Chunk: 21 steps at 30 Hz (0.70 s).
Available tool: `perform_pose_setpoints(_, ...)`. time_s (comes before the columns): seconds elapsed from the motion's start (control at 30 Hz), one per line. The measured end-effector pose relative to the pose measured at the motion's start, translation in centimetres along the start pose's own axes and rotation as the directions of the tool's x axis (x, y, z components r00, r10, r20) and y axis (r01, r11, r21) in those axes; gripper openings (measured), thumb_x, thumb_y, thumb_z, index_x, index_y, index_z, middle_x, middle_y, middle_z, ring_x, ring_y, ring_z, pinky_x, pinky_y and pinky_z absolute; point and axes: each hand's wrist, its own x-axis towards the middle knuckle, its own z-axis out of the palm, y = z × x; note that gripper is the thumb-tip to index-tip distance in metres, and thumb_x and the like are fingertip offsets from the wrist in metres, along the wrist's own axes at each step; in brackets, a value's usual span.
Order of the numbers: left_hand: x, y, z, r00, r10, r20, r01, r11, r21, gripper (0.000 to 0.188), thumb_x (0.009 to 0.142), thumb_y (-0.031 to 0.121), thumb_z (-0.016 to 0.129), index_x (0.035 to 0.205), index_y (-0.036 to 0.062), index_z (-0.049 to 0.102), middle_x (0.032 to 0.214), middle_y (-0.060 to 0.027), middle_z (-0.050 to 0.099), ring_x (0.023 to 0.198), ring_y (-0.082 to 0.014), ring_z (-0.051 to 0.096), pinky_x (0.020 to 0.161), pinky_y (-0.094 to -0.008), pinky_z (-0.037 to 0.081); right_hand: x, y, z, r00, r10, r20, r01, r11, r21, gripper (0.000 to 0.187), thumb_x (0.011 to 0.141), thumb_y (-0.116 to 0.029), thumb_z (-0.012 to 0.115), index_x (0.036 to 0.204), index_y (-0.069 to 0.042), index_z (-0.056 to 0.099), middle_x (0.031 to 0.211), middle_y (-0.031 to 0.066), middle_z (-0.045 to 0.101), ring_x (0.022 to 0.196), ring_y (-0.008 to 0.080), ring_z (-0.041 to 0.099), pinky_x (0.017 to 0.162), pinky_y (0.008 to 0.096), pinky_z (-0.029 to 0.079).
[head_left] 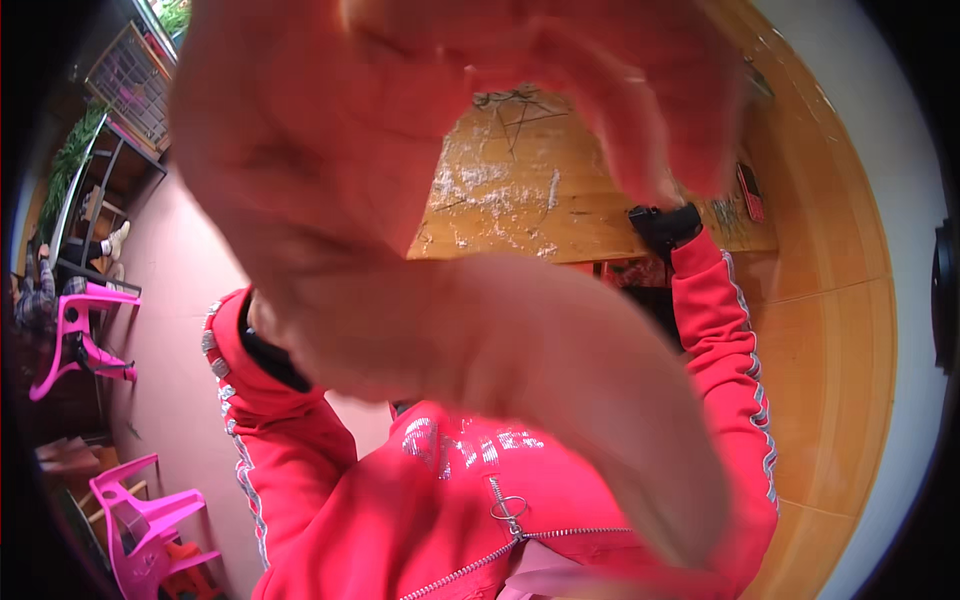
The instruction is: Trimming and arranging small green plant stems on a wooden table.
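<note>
My left hand (330, 180) is raised very close in front of the view and blurred by motion. It spans most of the upper and middle picture. Its thumb stretches toward the lower right, while the fingers curve across the top, apart from the thumb, with nothing visible between them. Beyond it, my right forearm reaches to the edge of the wooden table (570, 205), a black band (665, 225) round the wrist. The fingers of that hand are hidden behind the left one. Thin dark strands (520, 110) and white scraps (480, 185) lie scattered over the tabletop.
A red phone-like device (750, 190) lies at the table's right side. Pink plastic stools (90, 335) stand on the floor at the left. Farther back on the left are a dark-framed table, a wire crate (130, 85) and part of another person (40, 300).
</note>
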Motion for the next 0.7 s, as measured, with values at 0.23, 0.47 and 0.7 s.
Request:
perform_pose_setpoints(0.23, -2.0, 1.2, 0.9, 0.99, 0.0, -0.141, 0.009, 0.998, 0.066, 0.071, 0.088, 0.037, 0.06, 0.141, -0.0007, 0.032, 0.105, -0.0186, 0.059, 0.086, -0.0295, 0.061, 0.082, -0.0429, 0.048, -0.5, -0.9, 0.8, 0.983, -0.157, 0.1, 0.152, 0.987, 0.049, 0.022, 0.082, -0.018, 0.055, 0.088, 0.0, 0.066, 0.081, 0.0208, 0.064, 0.078, 0.0346, 0.063, 0.07, 0.0403, 0.048)
perform_pose_setpoints(0.47, -2.2, 1.3, 0.3, 0.973, -0.071, -0.219, 0.091, 0.992, 0.085, 0.071, 0.088, 0.037, 0.06, 0.141, -0.0007, 0.032, 0.107, -0.019, 0.059, 0.089, -0.0305, 0.061, 0.084, -0.0437, 0.048, 1.9, -0.8, 3.9, 0.964, -0.237, 0.121, 0.228, 0.97, 0.08, 0.023, 0.08, -0.018, 0.053, 0.086, 0.0, 0.067, 0.082, 0.0216, 0.063, 0.078, 0.0358, 0.063, 0.071, 0.0428, 0.049)
perform_pose_setpoints(0.7, -0.5, -1.6, -0.2, 0.942, 0.181, -0.283, -0.145, 0.979, 0.144, 0.07, 0.088, 0.037, 0.059, 0.141, -0.0006, 0.032, 0.109, -0.0194, 0.059, 0.091, -0.0315, 0.061, 0.085, -0.0444, 0.048, 1.3, 0.8, 3.3, 0.952, -0.296, 0.075, 0.297, 0.955, 0.005, 0.02, 0.078, -0.017, 0.054, 0.072, -0.001, 0.064, 0.076, 0.0221, 0.063, 0.075, 0.0376, 0.062, 0.067, 0.0464, 0.048)
